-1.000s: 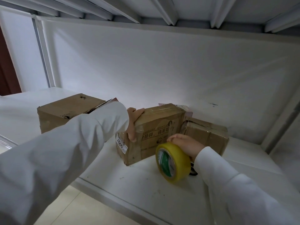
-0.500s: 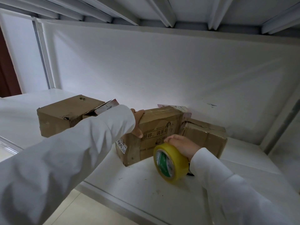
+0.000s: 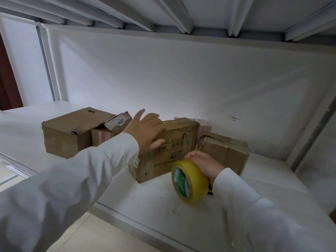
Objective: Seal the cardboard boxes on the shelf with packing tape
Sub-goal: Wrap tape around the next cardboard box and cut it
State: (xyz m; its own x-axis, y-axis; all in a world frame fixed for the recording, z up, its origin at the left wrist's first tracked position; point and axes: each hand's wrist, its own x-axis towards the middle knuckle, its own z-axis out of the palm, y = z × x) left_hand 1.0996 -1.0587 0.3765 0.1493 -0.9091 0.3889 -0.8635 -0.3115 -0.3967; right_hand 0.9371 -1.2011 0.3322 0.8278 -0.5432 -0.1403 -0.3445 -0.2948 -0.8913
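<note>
left hand (image 3: pixel 145 131) rests spread, fingers loose, on the printed cardboard box (image 3: pixel 174 142); right hand (image 3: pixel 203 162) grips the yellow tape roll (image 3: pixel 189 180) just beside its front face.

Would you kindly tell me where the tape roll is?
The yellow tape roll stands on edge on the shelf, gripped by the right hand, before the printed box.

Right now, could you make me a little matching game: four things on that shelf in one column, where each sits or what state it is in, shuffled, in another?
Things:
1. tape roll
2. printed box
3. plain box
4. barcode-flap box

Places or states:
A. farthest left
B. flap lifted open
C. under the right hand
D. touched by the left hand

Pairs: 1-C, 2-D, 3-A, 4-B
</note>
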